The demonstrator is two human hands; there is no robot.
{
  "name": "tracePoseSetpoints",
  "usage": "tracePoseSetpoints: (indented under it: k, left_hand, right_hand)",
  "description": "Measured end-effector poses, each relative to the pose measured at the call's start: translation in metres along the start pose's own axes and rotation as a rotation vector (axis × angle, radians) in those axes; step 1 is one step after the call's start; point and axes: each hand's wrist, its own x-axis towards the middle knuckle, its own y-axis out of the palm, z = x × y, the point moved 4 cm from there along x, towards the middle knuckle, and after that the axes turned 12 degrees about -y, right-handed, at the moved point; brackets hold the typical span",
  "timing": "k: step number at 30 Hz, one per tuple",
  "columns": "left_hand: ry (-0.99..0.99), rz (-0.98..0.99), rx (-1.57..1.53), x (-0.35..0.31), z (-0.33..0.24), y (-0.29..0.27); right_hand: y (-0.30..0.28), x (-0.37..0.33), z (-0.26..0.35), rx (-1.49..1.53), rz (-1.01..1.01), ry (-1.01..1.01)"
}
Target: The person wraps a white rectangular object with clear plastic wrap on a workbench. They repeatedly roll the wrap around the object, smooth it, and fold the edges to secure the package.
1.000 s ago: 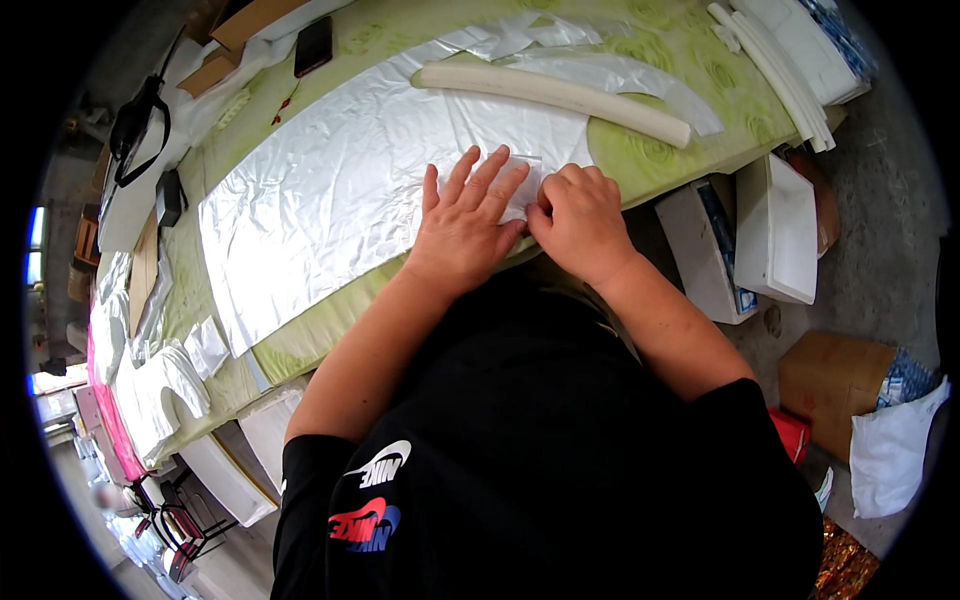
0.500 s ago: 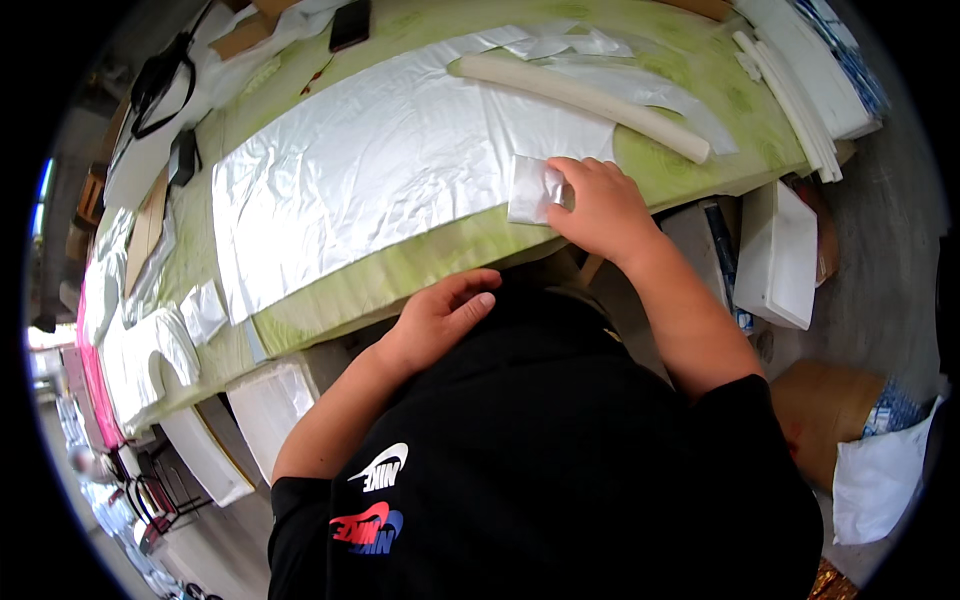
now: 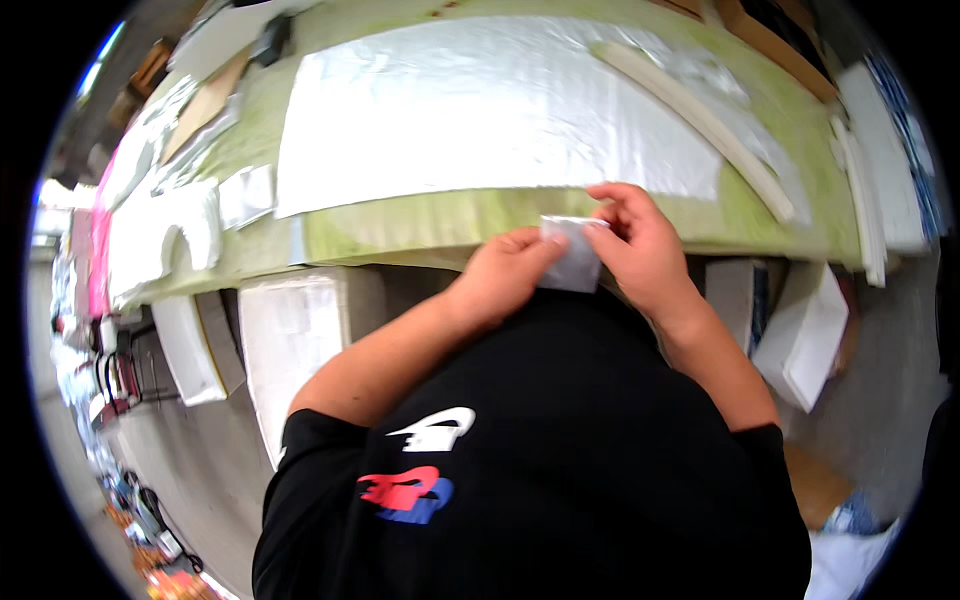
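Silvery packet (image 3: 577,266) looks blurred, partly hidden by the left hand (image 3: 503,274).

Seems a workshop | fitted with long green-covered table (image 3: 385,228) | spread with shiny sheeting (image 3: 470,110) | stocked underneath with white boxes (image 3: 290,330)

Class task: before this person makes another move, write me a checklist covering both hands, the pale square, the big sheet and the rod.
1. Left hand gripping the pale square: ok, thumb over its left edge.
2. Right hand at the square: ok, thumb at its upper right corner.
3. Big sheet spread out on the green table cover: ok.
4. Rod off the sheet: not ok, it lies across the right end.
5. Square's contents, if any: cannot tell.
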Motion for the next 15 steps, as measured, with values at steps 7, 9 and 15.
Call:
tracePoseSetpoints:
  k: [7, 9, 15]
  left_hand:
    - [0.37, -0.115, -0.128, -0.007, -0.012, -0.025]
    - [0.356, -0.169, -0.033, -0.003, -0.01, -0.044]
    - [0.648, -0.669, 0.266, -0.06, -0.06, -0.194]
  right_hand:
    - [0.026, 0.033, 0.001, 0.111, -0.088, -0.037]
    - [0.036, 0.038, 0.002, 0.082, -0.034, -0.073]
    - [0.036, 0.042, -0.013, 0.095, -0.029, -0.088]
